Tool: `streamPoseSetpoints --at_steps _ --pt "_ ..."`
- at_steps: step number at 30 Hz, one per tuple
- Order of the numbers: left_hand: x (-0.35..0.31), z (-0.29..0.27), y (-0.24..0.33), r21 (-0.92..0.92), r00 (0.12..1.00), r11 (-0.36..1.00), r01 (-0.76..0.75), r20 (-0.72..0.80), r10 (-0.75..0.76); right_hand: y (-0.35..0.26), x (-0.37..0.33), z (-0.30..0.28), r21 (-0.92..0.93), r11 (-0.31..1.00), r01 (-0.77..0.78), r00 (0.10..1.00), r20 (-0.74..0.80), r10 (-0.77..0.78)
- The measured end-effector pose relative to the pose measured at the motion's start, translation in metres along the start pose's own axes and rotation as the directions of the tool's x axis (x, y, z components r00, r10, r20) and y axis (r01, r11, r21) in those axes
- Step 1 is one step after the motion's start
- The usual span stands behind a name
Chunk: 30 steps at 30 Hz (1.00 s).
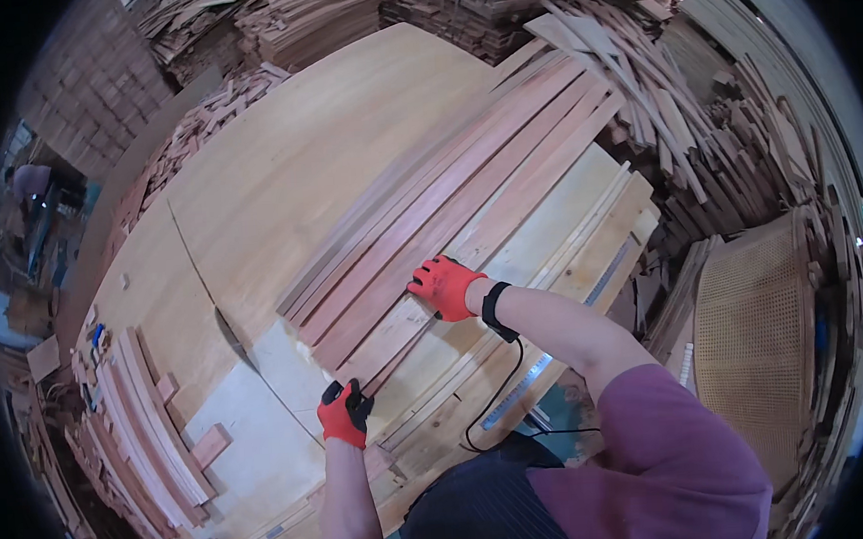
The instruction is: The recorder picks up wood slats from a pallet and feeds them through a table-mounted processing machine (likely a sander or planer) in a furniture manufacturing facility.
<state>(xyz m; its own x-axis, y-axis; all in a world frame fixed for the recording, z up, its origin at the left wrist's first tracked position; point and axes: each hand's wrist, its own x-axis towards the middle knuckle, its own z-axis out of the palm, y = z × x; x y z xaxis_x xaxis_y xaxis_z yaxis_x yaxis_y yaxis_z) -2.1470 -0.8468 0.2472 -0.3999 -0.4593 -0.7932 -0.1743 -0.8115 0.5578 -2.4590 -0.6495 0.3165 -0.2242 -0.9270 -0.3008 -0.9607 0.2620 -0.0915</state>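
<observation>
Several long reddish wooden planks [432, 226] lie side by side, slanting across a large plywood-topped saw table [327, 129]. My right hand [445, 288], in a red glove, lies over the nearest wooden plank [502, 217], its fingers curled across the top. At that plank's near left end, my left hand [346, 413] has its black-palmed glove fingers closed on the corner. The undersides of both grips are hidden. To the left of the plank ends, a round saw blade [232, 337] stands up from a slot in the table.
Short cut strips [152, 421] are stacked at the table's left, with small offcuts [210, 445] beside them. A pale wooden fence with a measuring scale [530, 372] runs along the near edge. A black cord [504, 388] hangs from my right wrist. Wood piles [311, 22] surround the table.
</observation>
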Motion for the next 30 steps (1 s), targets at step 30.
streamPoseSetpoints --at_steps 30 --pt "-0.091 -0.244 0.074 0.93 0.903 0.341 -0.137 -0.025 0.43 -0.139 -0.008 0.026 0.222 0.966 -0.132 0.991 0.064 0.121"
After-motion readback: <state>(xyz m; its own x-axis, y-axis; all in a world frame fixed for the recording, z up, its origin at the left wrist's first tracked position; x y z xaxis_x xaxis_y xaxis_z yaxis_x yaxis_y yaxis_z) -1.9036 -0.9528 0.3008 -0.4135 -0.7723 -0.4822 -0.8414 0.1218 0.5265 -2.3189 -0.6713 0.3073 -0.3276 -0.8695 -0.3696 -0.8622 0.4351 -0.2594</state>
